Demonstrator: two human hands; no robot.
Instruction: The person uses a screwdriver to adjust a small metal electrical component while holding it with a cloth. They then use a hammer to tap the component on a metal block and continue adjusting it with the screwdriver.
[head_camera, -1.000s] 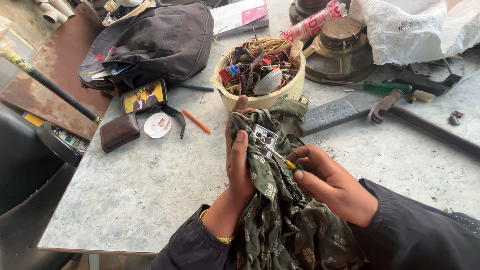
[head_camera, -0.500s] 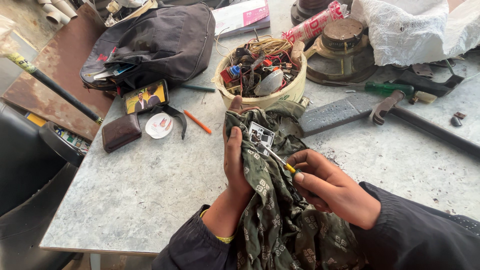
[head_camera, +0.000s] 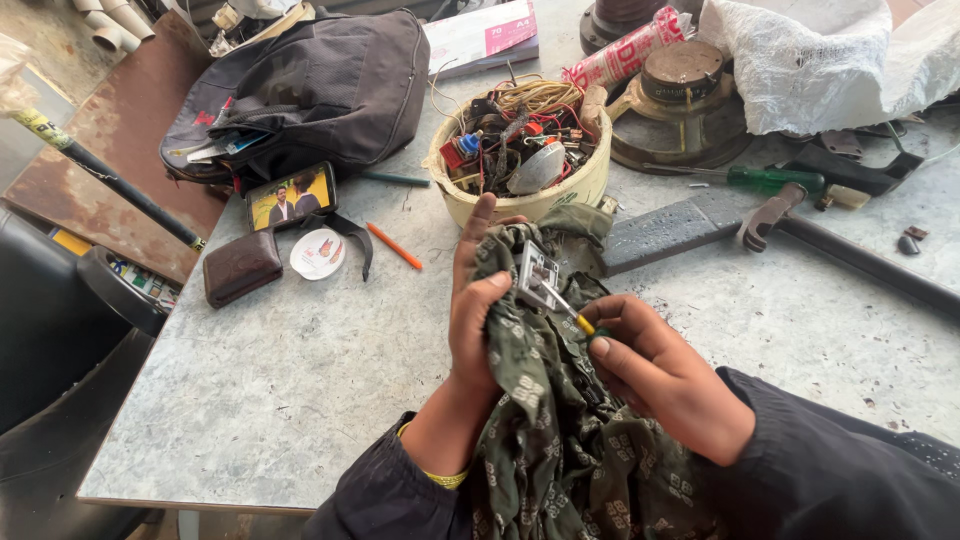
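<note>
Hands, centre-bottom of frame, as I see them. L hand (head_camera: 478, 320): fingers stretched up, thumb curled, pinning small white square part (head_camera: 538, 275) against green patterned cloth (head_camera: 560, 430). R hand (head_camera: 665, 375): closed in pinch on thin yellow-handled screwdriver (head_camera: 568, 308), tip angled up-left onto the part. Cloth bunched btwn both forearms. Upper centre: cream bowl (head_camera: 560, 192) w/ wires & scrap, just above cloth. Upper left: black bag (head_camera: 320, 85), phone (head_camera: 291, 196), brown wallet (head_camera: 242, 267). Right: hammer (head_camera: 830, 245).

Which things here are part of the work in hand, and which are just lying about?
In hand: left hand, small metal part, patterned green cloth, right hand, small screwdriver.
Lying about: bowl of wires, phone, wallet, hammer, backpack.
</note>
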